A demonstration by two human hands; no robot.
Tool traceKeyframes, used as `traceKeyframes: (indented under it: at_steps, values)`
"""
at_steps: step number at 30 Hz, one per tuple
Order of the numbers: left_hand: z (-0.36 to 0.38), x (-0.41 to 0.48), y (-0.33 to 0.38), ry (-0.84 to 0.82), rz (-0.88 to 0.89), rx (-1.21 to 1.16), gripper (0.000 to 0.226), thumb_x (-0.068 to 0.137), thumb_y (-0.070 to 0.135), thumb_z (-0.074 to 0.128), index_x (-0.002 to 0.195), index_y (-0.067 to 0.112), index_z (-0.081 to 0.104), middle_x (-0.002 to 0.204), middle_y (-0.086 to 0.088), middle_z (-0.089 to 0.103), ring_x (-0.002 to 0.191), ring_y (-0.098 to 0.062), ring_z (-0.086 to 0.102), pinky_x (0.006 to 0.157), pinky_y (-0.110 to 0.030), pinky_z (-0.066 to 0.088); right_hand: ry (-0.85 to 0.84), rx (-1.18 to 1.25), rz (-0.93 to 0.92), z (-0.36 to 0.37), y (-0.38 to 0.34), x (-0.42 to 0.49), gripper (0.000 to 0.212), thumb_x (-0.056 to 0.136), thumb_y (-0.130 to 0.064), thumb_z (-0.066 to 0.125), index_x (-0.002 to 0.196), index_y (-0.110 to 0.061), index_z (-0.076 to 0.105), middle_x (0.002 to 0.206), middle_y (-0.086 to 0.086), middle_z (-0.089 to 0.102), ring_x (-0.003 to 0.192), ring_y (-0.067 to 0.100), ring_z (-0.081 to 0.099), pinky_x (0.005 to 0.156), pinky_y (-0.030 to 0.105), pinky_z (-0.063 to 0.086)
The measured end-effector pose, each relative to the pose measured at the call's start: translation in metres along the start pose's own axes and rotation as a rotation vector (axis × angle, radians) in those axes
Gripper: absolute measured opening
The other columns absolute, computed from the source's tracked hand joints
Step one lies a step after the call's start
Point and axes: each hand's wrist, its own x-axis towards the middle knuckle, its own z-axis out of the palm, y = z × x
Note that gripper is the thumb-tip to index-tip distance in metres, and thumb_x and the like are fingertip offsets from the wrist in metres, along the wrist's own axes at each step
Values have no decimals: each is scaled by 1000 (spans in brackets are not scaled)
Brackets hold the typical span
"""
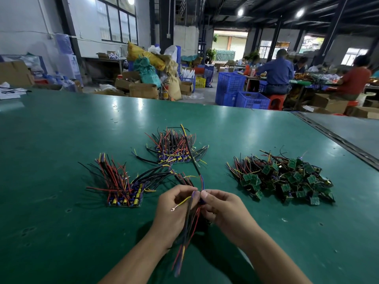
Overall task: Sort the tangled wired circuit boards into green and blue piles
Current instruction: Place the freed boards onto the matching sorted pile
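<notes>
Fingers point(185, 191) of the left hand point(174, 210) and the right hand point(223, 210) are curled narrow and pinch one wired circuit board point(202, 200) between them, low over the bench point(61, 232) in the head view. Its red, black and yellow leads hang toward the person. One long black lead point(193, 158) runs from the pinch up across the far tangled pile point(174, 150). A pull to either side would likely drag that heap or snag its loose wires, and a hard tug could strain a solder joint. The held board looks blue but is mostly hidden, so it could end up in the wrong pile. The blue pile point(125, 193) lies left and the green pile point(287, 179) right, well apart, both bare on the bench with no tray. Beyond the bench, blue crates point(252, 99) and cardboard boxes point(141, 90) stand on the floor; what they hold cannot be told.
</notes>
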Motion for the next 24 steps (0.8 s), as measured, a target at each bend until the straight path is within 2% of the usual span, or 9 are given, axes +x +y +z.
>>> traceKeyframes:
  at_steps: [3, 7, 10, 12, 15, 19, 24]
  values:
    - [-4, 1, -4, -17, -38, -44, 18, 88, -2, 64, 104, 1, 69, 105, -11, 71, 99, -20, 65, 91, -31, 51, 7, 2, 8, 0, -3, -2, 10, 74, -11, 70, 78, -2, 74, 70, 10, 68, 58, 12, 64, 59, 21, 54]
    - [-9, 4, -9, -52, -137, -171, 17, 87, -1, 66, 101, 6, 72, 98, -8, 73, 90, -18, 69, 78, -24, 54, -16, 5, 18, 1, -6, -5, 6, 87, -1, 61, 85, 4, 64, 57, 2, 63, 51, 9, 62, 55, 19, 53]
    - [-9, 5, -9, -65, -185, -265, 17, 83, 0, 70, 97, 7, 73, 93, -8, 73, 84, -16, 70, 72, -22, 55, -43, 31, 42, 1, -8, -7, 6, 75, -7, 66, 72, -2, 70, 60, 5, 64, 52, 10, 62, 56, 20, 54]
    - [-10, 5, -9, -77, -203, -297, 17, 76, 10, 76, 93, 11, 75, 91, -7, 74, 82, -15, 71, 71, -23, 55, -63, 43, 62, 1, -8, -7, 8, 72, -8, 68, 66, -6, 73, 65, 7, 64, 53, 11, 61, 57, 21, 55]
    - [-11, 7, -7, -100, -224, -336, 23, 66, 22, 82, 88, 16, 77, 91, -5, 74, 82, -15, 71, 72, -24, 55, -58, 59, 87, -1, -6, -6, 8, 72, -9, 69, 66, -7, 75, 70, 11, 61, 54, 12, 60, 57, 22, 55]
    - [-12, 6, -5, -131, -221, -347, 34, 60, 33, 88, 90, 19, 77, 90, -4, 74, 84, -16, 71, 73, -26, 55, -72, 104, 105, -1, -5, -6, 7, 72, -7, 69, 68, -6, 75, 64, 10, 60, 49, 11, 58, 57, 22, 56]
    - [-11, 3, 2, -150, -234, -394, 20, 62, 24, 83, 81, 20, 78, 81, -4, 74, 74, -17, 70, 69, -28, 56, -78, 133, 120, -2, -3, -5, 6, 73, -6, 70, 70, -4, 75, 62, 10, 58, 47, 10, 56, 56, 22, 56]
